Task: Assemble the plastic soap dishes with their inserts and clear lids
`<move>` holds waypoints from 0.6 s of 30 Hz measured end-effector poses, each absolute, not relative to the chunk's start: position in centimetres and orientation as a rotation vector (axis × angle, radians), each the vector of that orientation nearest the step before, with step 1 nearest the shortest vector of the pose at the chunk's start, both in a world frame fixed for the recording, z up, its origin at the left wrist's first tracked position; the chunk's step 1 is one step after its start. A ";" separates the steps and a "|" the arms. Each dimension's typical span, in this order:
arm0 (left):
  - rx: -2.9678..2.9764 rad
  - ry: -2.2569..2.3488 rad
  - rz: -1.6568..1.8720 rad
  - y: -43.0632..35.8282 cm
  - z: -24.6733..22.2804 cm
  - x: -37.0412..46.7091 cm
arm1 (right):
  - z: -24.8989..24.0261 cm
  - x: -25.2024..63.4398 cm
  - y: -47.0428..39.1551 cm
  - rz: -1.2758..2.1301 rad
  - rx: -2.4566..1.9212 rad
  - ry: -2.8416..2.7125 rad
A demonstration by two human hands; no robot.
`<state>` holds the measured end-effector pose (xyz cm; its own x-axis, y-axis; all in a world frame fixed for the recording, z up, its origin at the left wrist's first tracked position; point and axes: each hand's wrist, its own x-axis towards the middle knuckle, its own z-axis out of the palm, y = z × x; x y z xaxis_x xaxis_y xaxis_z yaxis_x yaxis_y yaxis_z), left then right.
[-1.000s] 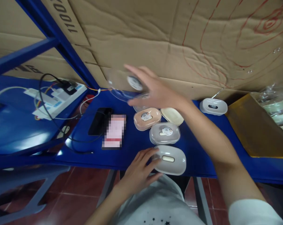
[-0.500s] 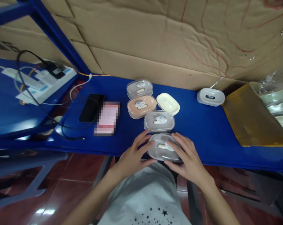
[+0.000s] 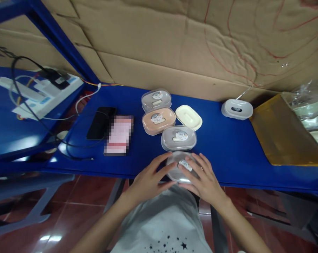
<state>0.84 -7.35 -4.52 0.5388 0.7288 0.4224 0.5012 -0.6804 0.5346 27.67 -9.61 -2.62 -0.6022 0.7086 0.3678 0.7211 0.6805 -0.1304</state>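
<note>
At the table's front edge lies a grey oval box with a clear lid (image 3: 178,174) and a white label. My left hand (image 3: 151,177) touches its left side with fingers spread. My right hand (image 3: 202,177) lies over its right part, fingers apart on the lid and label. Just behind it is a second grey lidded box (image 3: 179,138). Further back are a peach lidded box (image 3: 159,121) and another grey lidded box (image 3: 156,100). A cream oval piece (image 3: 189,117) lies beside the peach box.
A black phone (image 3: 101,123) and a lit phone (image 3: 119,135) lie on the left of the blue table (image 3: 227,151). A power strip (image 3: 48,96) with cables is further left. At right are a grey dish (image 3: 237,109) and a brown carton (image 3: 285,133) with wrapped items.
My right hand has moved slightly left over the front box. The label on that box now shows nearer its middle, and the white mark beside it is no longer clearly visible.
</note>
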 end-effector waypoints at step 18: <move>2.291 1.340 0.891 -9.7 -4.0 -3.7 | -0.7 28.6 -0.5 0.160 -1.226 -2.466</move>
